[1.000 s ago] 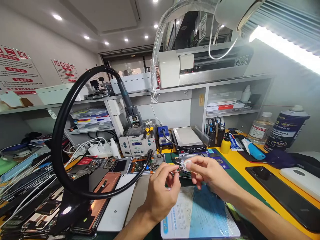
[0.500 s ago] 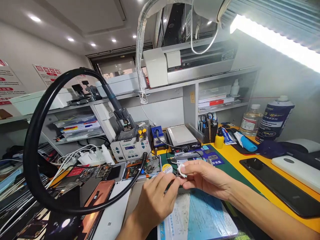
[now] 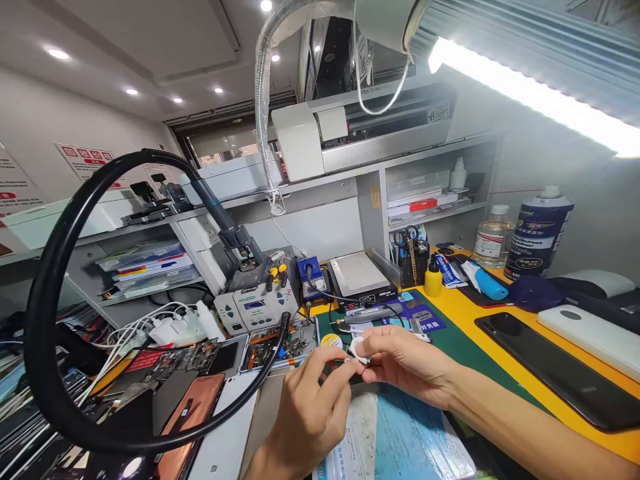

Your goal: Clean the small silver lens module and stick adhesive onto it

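Above a blue and white box point(image 3: 415, 427), both hands meet over the green mat. My right hand point(image 3: 400, 363) pinches a small round white piece point(image 3: 358, 348) between thumb and fingers. My left hand point(image 3: 315, 400) is closed, its fingertips pressed together against the near left side of that piece; whatever small part they hold is too small to name. A round yellow and white label point(image 3: 331, 341) lies just behind the fingertips. Beyond my right hand rests a grey pen-shaped tool point(image 3: 373, 313).
A thick black hose point(image 3: 37, 287) loops across the left side from the rework station point(image 3: 257, 307). A parts tray point(image 3: 300, 337) stands left of the hands. At the right are a black phone point(image 3: 555, 370), a yellow bottle point(image 3: 433, 279) and a spray can point(image 3: 539, 233).
The view has shifted slightly, so the surroundings sit further left. Both hands stay together at the white piece, with the fingers slightly rearranged around it.
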A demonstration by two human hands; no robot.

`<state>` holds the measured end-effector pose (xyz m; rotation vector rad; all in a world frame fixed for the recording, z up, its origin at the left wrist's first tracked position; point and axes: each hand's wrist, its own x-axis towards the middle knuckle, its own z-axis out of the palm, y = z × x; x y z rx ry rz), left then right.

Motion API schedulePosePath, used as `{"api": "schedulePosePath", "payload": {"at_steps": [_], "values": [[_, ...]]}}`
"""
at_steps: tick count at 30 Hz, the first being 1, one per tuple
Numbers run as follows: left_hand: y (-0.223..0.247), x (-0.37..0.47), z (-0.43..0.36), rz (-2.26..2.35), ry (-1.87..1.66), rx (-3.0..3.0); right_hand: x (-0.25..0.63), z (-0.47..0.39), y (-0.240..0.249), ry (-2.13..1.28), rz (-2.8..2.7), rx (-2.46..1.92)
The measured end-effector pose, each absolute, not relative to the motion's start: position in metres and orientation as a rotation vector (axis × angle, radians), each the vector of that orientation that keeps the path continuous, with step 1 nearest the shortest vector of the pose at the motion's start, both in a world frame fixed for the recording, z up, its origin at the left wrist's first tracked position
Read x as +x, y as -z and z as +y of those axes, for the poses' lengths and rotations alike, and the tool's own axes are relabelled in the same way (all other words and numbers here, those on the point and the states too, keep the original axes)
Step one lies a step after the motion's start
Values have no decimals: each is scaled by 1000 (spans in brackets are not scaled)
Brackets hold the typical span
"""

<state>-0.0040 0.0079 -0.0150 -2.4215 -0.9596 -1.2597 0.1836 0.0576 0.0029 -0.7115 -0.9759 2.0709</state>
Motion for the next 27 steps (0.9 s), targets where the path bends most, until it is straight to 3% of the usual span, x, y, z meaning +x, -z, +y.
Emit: {"api": "schedulePosePath", "payload": {"at_steps": [3,8,12,19,27], "values": [[16,1,5,-1098,1449,-2453,183,58,-3,-2031,-978,-716],[8,13,-1,-1790,1914,-2375,182,54,-6,-1930,-1010,-720],[2,19,0,-2166,2053,-2496,179,47,-8,-1852,-1091,-684],[3,15,5,-2299,2197,-2370,180,48,-9,-1580,-1279,-796],[5,17,4,-2285,2105,-2400,176,41,3,-1199,-1601,-925]]}}
